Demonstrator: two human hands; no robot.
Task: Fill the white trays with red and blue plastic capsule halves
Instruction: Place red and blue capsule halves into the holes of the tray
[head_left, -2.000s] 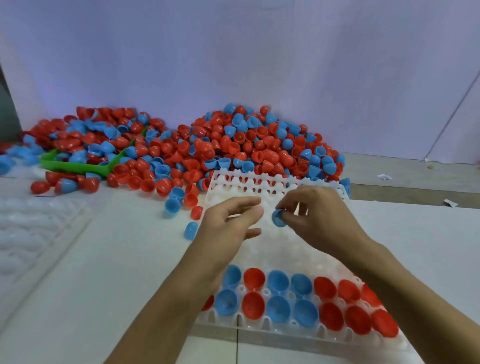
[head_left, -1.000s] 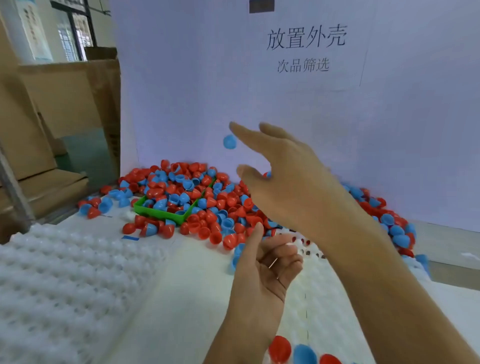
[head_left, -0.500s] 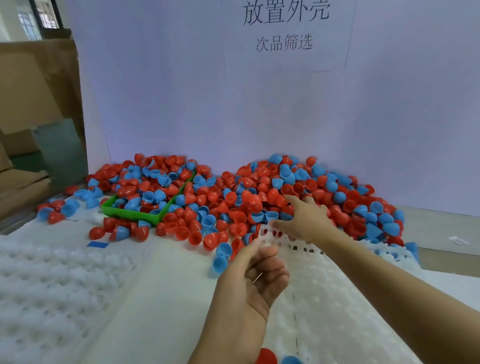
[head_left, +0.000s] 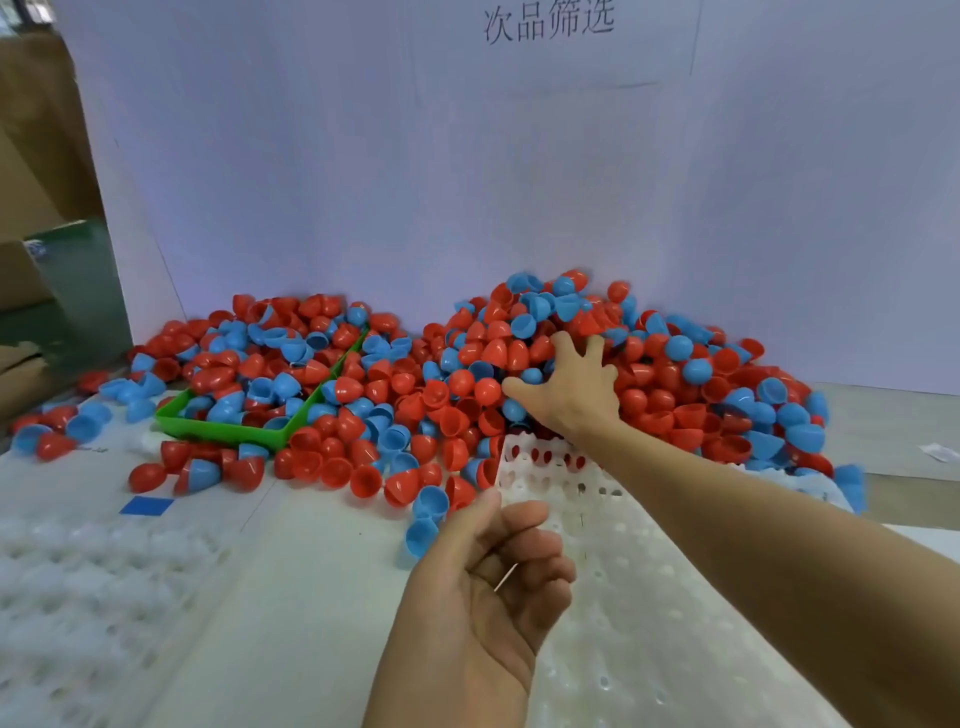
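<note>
So the big pile of capsule halves (head_left: 613, 384) is heaped against the back wall, right behind the far edge of the white tray (head_left: 644, 603), and the right hand (head_left: 571, 387) is reached into it with fingers spread over the red and blue pieces. Whether anything is actually gripped yet can't be told, the fingertips are buried among the halves. The left hand (head_left: 493, 587) is held palm-up just in front of the pile, over the tray's left edge, fingers loosely curled with nothing in it, probably waiting to be loaded. As for progress: every tray pocket that can be seen here is bare white, so a lot of filling looks to be left, though the near end of the tray is cut off below the frame and can't be judged. A second white tray (head_left: 88, 587) is lying well to the left of the first one, also with nothing in it as far as can be made out (it's blurry). A green bin (head_left: 228, 428) is half buried in the left part of the pile, and loose halves are scattered around it on the surface (head_left: 311, 597). Supply clearly isn't the problem.
</note>
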